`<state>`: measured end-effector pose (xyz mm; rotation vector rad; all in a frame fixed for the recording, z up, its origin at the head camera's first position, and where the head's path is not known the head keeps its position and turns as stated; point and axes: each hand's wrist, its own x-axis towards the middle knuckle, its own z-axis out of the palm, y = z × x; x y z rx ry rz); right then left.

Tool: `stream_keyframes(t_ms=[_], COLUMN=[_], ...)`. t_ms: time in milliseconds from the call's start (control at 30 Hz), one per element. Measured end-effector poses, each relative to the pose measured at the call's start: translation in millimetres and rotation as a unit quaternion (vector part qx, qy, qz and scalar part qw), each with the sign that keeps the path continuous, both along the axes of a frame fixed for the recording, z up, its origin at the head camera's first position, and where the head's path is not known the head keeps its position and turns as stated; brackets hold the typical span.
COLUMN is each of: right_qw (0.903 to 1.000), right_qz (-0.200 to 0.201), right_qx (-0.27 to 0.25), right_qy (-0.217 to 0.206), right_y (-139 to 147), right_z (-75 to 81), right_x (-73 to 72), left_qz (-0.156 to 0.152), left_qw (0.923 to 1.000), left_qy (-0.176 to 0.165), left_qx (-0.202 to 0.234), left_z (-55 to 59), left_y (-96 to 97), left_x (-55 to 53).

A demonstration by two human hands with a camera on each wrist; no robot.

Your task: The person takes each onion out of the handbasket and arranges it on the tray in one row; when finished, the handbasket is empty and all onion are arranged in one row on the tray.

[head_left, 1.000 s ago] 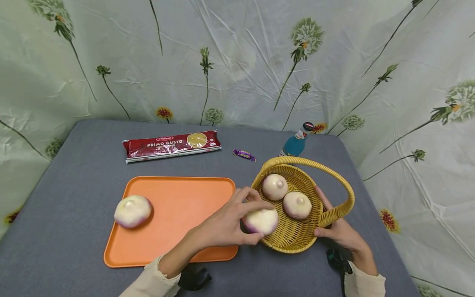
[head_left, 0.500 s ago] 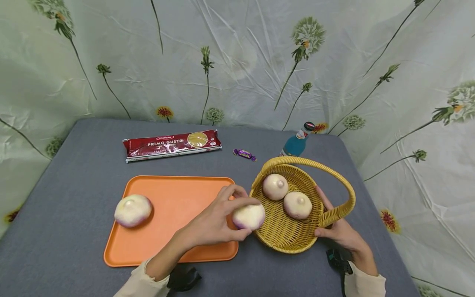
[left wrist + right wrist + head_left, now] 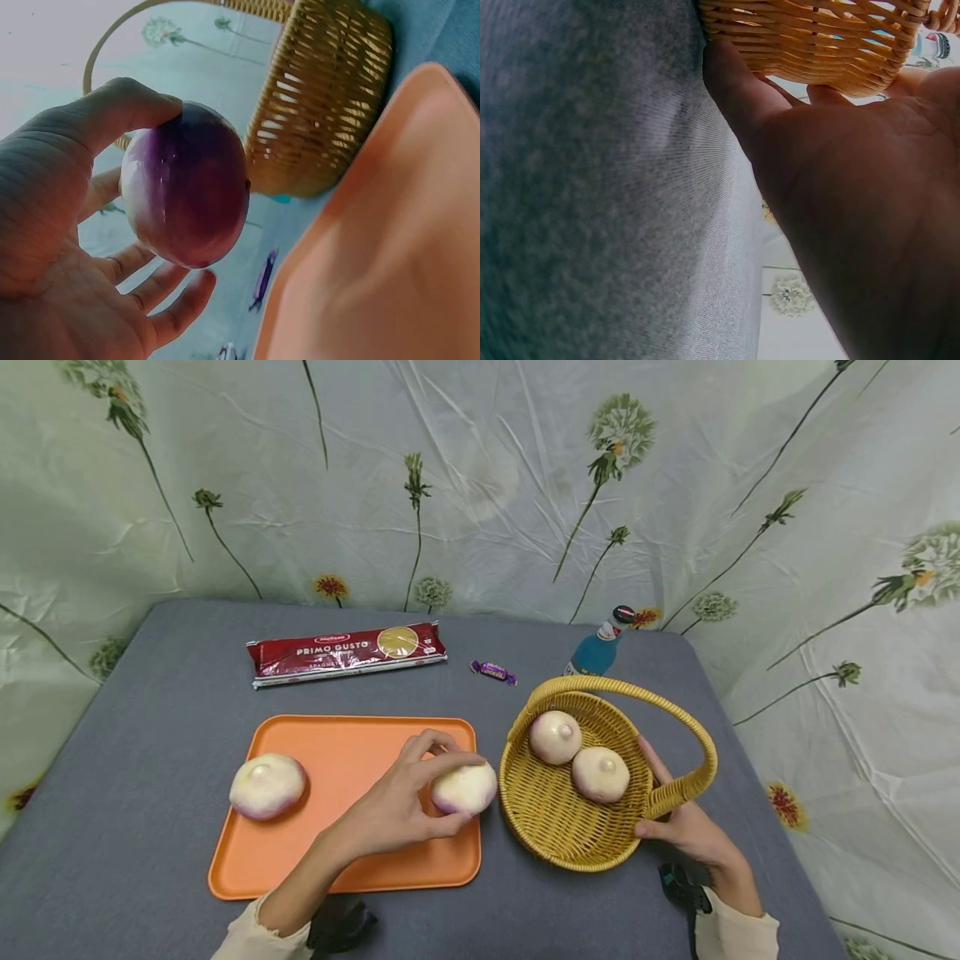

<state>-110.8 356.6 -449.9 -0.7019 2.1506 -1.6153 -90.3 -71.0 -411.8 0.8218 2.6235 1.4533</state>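
My left hand (image 3: pixel 401 797) pinches a white and purple turnip (image 3: pixel 465 789) between thumb and fingers, above the right side of the orange tray (image 3: pixel 360 868). In the left wrist view, the purple underside of the turnip (image 3: pixel 191 187) faces the camera, and the tray (image 3: pixel 390 225) shows below it. A second turnip (image 3: pixel 267 787) rests at the tray's left edge. My right hand (image 3: pixel 693 831) grips the outer right side of the yellow wicker basket (image 3: pixel 573 852), thumb and fingers spread against the weave (image 3: pixel 802 45). Inside the basket lie two turnips, one farther back (image 3: pixel 556 737) and one nearer (image 3: pixel 601 775).
A red spaghetti packet (image 3: pixel 347 654) lies behind the tray. To its right is a purple wrapped candy (image 3: pixel 493 672). A bottle of blue drink (image 3: pixel 597 650) stands behind the basket, whose tall handle (image 3: pixel 637 691) arches over it. Floral cloth hangs behind the grey table.
My left hand has moved left with the turnip, from over the basket's left rim to over the tray's right side. The right hand and the basket have stayed in place.
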Motion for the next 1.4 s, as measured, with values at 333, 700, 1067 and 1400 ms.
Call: stream_keyframes(t_ms=[333, 700, 1067, 1400], right_qw=[1.0000, 1.0000, 0.9999, 1.0000], right_qz=[0.003, -0.002, 0.008, -0.001], right_qx=[-0.006, -0.001, -0.007, -0.003], right_qy=[0.000, 0.008, 0.011, -0.003], right_y=[0, 1, 0, 1], right_z=[-1.3, -4.3, -0.1, -1.5], right_x=[-0.8, -1.4, -2.7, -2.2], left_qz=[0.054, 0.104, 0.141, 0.153], left_qw=[0.9982, 0.9934, 0.9876, 0.9837], left_qy=[0.002, 0.005, 0.011, 0.049], left_qx=[-0.026, -0.048, -0.068, -0.081], left_z=[-6.2, -4.6, -5.5, -3.1], left_y=[-27.5, -48.4, -68.8, -84.2], left_x=[6.0, 10.5, 11.8, 10.7])
